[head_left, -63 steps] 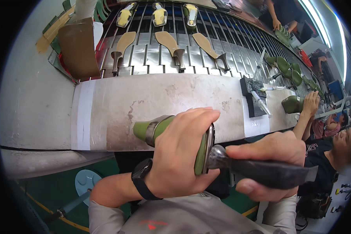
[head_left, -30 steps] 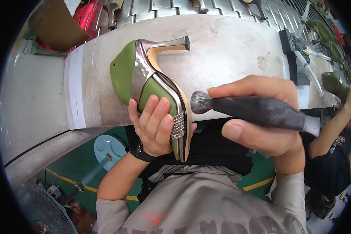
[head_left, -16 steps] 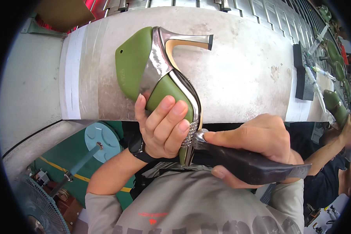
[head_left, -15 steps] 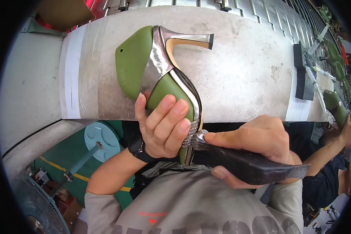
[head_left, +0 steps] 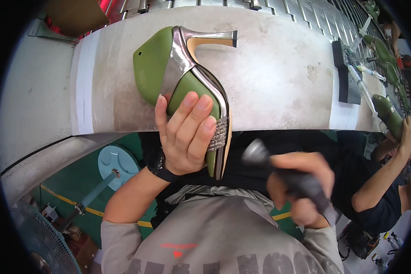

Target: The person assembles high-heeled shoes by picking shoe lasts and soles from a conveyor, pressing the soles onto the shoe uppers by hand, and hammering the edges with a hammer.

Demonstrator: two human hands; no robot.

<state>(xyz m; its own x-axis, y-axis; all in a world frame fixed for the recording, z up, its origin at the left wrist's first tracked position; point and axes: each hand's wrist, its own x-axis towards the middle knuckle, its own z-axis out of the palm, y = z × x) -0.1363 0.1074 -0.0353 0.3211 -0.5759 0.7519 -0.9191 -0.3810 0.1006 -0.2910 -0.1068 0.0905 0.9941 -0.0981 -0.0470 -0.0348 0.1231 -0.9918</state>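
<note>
A high-heeled sandal (head_left: 181, 64) with metallic straps is fitted on a green shoe last (head_left: 153, 68). It lies on its side, heel pointing right, with the toe toward me. My left hand (head_left: 185, 144) wraps round the forefoot from the left, beside the glittering rhinestone strap (head_left: 219, 134). The sole edge faces right. Apart from the shoe, to its right, my right hand (head_left: 306, 173) is closed on the dark handle of a hammer-like tool (head_left: 255, 152) with a rounded metal head. Motion blurs that hand and tool.
The shoe's heel end rests over a pale worn bench (head_left: 278, 82). At its right end are a black block (head_left: 345, 73) and thin applicators (head_left: 363, 89). A co-worker's hand (head_left: 408, 137) holds another green last (head_left: 388, 114). A fan (head_left: 45, 242) stands low left.
My right hand has drawn the tool away from the sole edge, to the right. The shoe and my left hand have shifted slightly up and left in view.
</note>
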